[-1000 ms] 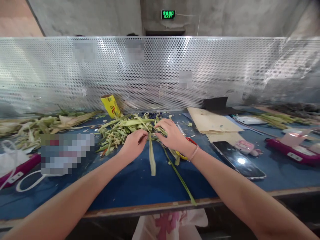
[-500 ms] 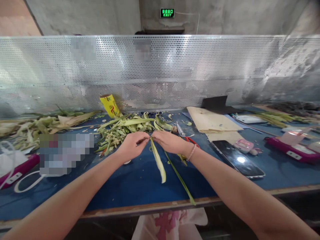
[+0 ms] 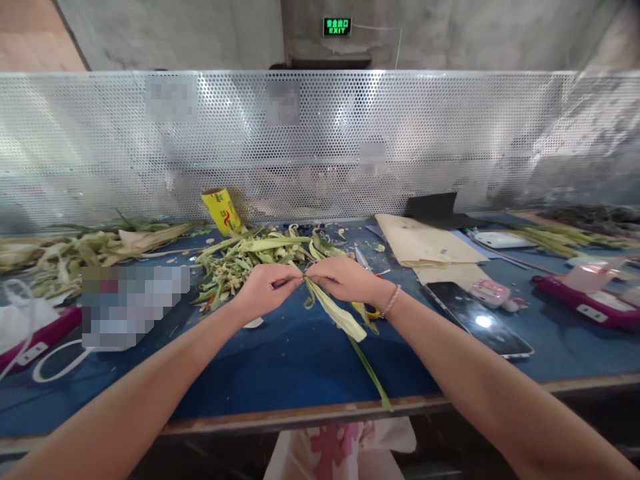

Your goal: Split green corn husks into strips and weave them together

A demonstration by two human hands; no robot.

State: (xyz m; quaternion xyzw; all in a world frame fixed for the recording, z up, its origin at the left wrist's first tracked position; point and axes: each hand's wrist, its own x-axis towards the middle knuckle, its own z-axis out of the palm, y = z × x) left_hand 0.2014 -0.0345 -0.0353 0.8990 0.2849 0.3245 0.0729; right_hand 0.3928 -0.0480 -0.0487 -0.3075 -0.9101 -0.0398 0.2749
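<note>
My left hand (image 3: 270, 287) and my right hand (image 3: 340, 277) meet fingertip to fingertip above the blue table, both pinched closed. Between them they grip the narrow end of a pale green husk strip (image 3: 340, 313), which looks like corn husk. Its broad end hangs to the lower right, below my right hand. A thin curl of husk dangles beside it. Under the strip, a long green leaf strip (image 3: 370, 373) lies on the table toward the front edge. Just beyond my hands is a heap of cut husk pieces (image 3: 230, 263). Scissors lie partly hidden behind my right hand.
A yellow tube (image 3: 221, 210) stands tilted by the perforated metal screen (image 3: 320, 133). On the right are a black phone (image 3: 475, 320), a pink case (image 3: 491, 293), brown paper (image 3: 425, 243) and a magenta power strip (image 3: 585, 303). More husks (image 3: 100, 250) lie at the left.
The husk strip's free end has swung to the right and up, and its broad face now shows more. Both hands stay together, nearly in the same place.
</note>
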